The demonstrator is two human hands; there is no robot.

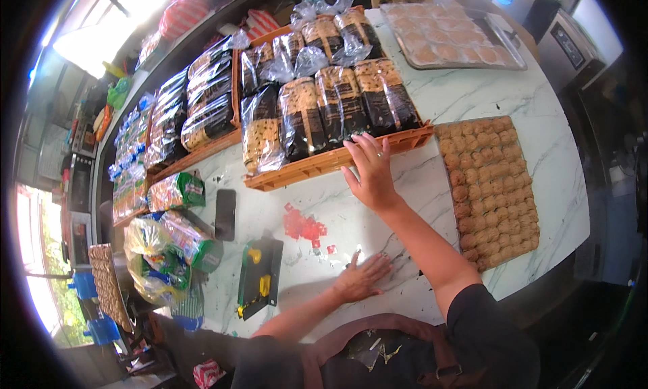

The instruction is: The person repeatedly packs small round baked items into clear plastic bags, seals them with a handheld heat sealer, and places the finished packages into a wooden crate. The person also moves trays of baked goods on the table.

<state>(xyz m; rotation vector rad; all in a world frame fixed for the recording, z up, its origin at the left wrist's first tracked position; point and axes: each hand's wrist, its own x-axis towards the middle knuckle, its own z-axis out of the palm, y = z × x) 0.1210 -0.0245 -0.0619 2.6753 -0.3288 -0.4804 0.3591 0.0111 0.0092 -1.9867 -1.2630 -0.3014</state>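
Observation:
My left hand point(363, 280) lies flat on the white marbled tabletop point(378, 237), fingers stretched out, holding nothing. Farther forward, my right hand point(370, 173) is open, its spread fingertips at the front rim of an orange-brown plastic crate point(337, 165). Whether they press on the rim or hover over it, I cannot tell. Bagged loaves of bread point(302, 116) in clear and black wrapping fill that crate in rows. A patch of small red scraps point(304, 227) lies on the table between my left hand and the crate.
Right of my arm is a tray of small brown buns point(496, 193); a tray of pale dough rounds point(445, 38) stands beyond. At left are a phone point(225, 215), a black-and-yellow tape dispenser point(260, 278), bagged loaves in green wrapping point(177, 191), a yellowish plastic bag point(145, 244) and another bread crate point(202, 153).

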